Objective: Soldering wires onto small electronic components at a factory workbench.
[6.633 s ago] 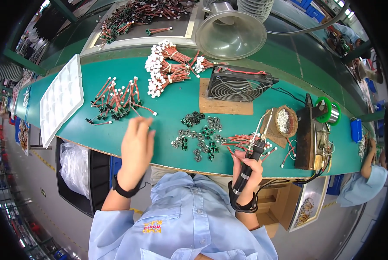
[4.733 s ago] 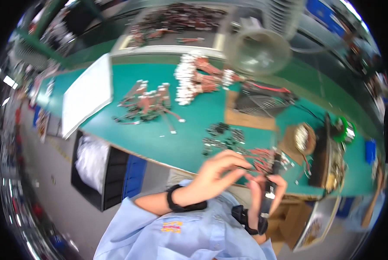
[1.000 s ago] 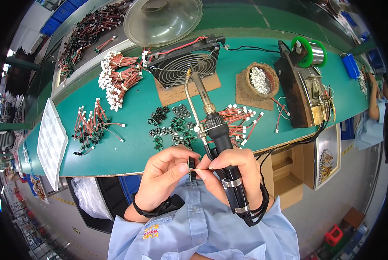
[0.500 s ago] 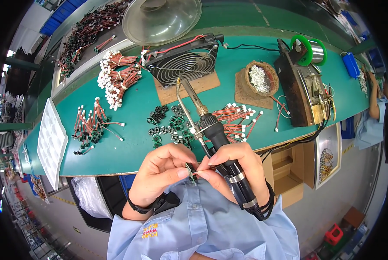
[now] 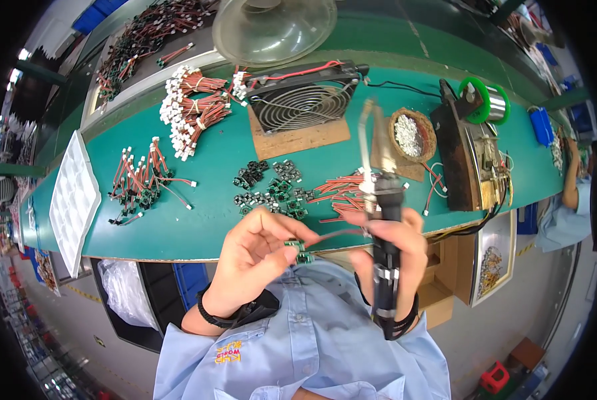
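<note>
At the chest, my left hand (image 5: 248, 260) is closed, pinching a small green circuit board (image 5: 298, 249) between thumb and fingertips. Thin reddish wires (image 5: 342, 233) stretch from beside the board toward my right hand (image 5: 408, 243); whether its fingertips grip them is blurred. That right hand is wrapped round a black soldering iron (image 5: 386, 200) with a metal tube along its side, its tip pointing away from me and smeared by motion. Just beyond my hands lie several small green and black boards (image 5: 272, 189) and a pile of red wires with white connectors (image 5: 345, 190).
A black fan (image 5: 302, 100) stands behind the boards. To the right are a bowl of white bits (image 5: 408, 135), a soldering unit (image 5: 468, 153) and a green solder spool (image 5: 483, 100). Wired boards (image 5: 138, 187), bundled wires (image 5: 195, 110) and a white tray (image 5: 75, 203) lie left.
My hands have moved apart. The soldering iron has swung upright and right, away from the board. The board in my left hand has turned, showing its green face.
</note>
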Demonstrator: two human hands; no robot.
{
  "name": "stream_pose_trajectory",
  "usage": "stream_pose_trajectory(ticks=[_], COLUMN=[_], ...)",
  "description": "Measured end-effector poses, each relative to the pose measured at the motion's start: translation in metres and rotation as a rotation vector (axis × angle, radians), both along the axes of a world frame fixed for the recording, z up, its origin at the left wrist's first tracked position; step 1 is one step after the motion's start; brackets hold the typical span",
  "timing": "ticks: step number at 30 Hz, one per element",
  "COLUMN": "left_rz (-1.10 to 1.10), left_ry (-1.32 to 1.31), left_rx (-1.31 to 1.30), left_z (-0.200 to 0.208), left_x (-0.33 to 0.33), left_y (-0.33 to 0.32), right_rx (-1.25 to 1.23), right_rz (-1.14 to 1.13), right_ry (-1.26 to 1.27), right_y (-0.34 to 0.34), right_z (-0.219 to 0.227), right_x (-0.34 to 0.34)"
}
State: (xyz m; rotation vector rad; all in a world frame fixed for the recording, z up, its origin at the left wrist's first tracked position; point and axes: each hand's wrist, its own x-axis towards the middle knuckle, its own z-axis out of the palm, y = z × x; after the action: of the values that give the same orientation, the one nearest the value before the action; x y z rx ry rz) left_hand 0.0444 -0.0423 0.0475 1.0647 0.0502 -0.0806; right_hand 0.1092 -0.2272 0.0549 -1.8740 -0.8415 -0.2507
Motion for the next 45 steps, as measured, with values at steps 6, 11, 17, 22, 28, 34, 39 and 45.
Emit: stream_pose_trajectory(ticks=[6, 11, 17, 22, 28, 34, 39, 45], left_rz=[0.24, 0.287, 0.322, 0.313, 0.301, 0.299, 0.292, 0.291], left_ry=[-0.026, -0.044, -0.009, -0.009, 0.009, -0.025, 0.006, 0.012], left_rx=[0.098, 0.136, 0.201, 0.207, 0.209, 0.215, 0.195, 0.186], left_z=[-0.012, -0.012, -0.012, -0.012, -0.011, -0.012, -0.011, -0.011], left_x=[0.001, 0.003, 0.002, 0.001, 0.0, 0.0, 0.0, 0.0], left_y=[0.009, 0.008, 0.008, 0.008, 0.007, 0.007, 0.006, 0.006], right_rx=[-0.051, -0.087, -0.097, -0.087, -0.093, -0.08, -0.068, -0.065], right_rz=[-0.036, 0.11, 0.147, 0.153, 0.158, 0.152, 0.156, 0.161], right_ry=[-0.075, -0.075, -0.036, -0.035, -0.038, -0.043, -0.044, -0.041], right_y=[-0.028, -0.031, -0.028, -0.027, -0.028, -0.029, -0.029, -0.029], right_z=[-0.004, -0.007, -0.008, -0.009, -0.009, -0.01, -0.012, -0.013], right_x=[-0.02, -0.032, -0.033, -0.033, -0.033, -0.034, -0.033, -0.033])
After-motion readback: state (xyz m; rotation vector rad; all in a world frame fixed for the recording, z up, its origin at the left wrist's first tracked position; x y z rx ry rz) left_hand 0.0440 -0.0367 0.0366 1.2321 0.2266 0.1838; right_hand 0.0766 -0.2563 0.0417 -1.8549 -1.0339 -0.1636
